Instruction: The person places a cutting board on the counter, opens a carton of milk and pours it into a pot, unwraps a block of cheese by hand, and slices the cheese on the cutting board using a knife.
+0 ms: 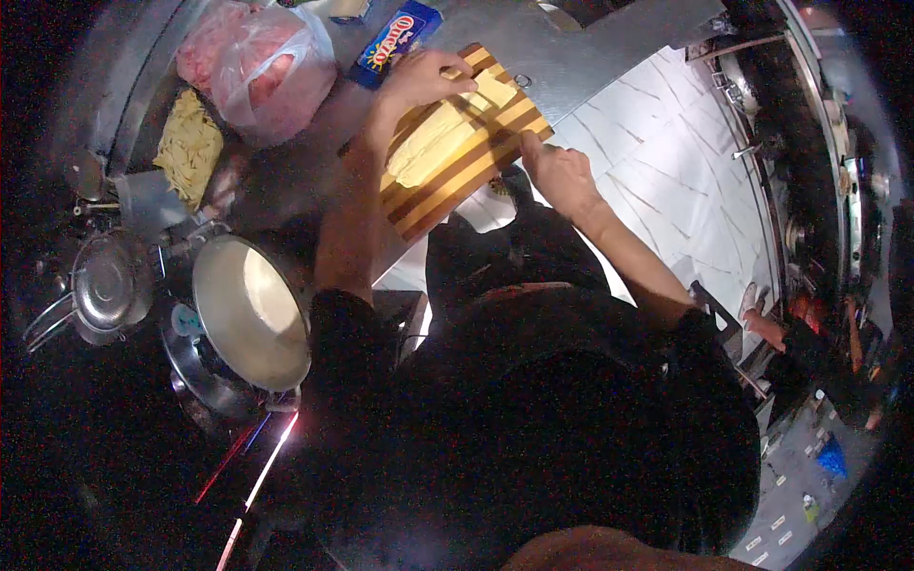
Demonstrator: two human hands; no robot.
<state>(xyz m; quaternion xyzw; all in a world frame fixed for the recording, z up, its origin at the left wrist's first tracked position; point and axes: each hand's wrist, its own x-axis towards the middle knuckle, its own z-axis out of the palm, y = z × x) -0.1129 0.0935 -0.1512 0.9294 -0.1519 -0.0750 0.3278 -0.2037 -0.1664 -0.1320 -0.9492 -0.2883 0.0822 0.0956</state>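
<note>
A long pale-yellow block of cheese (433, 147) lies on a striped wooden cutting board (411, 221) at the counter's edge. My left hand (428, 81) reaches over the block, its bent fingers closed on the far end. A piece (493, 92) at that end looks partly separated from the rest. At the board's right edge, my right hand (562, 176) is closed around what appears to be a knife handle. The blade is mostly lost in shadow and behind the fingers.
A blue "Queso" box (395, 43) and a plastic bag of reddish contents (262, 71) stand behind. To the left are a pile of yellow strips (190, 152), a big pot (252, 314) and a metal strainer (105, 285). Another person's arm (766, 328) shows at right.
</note>
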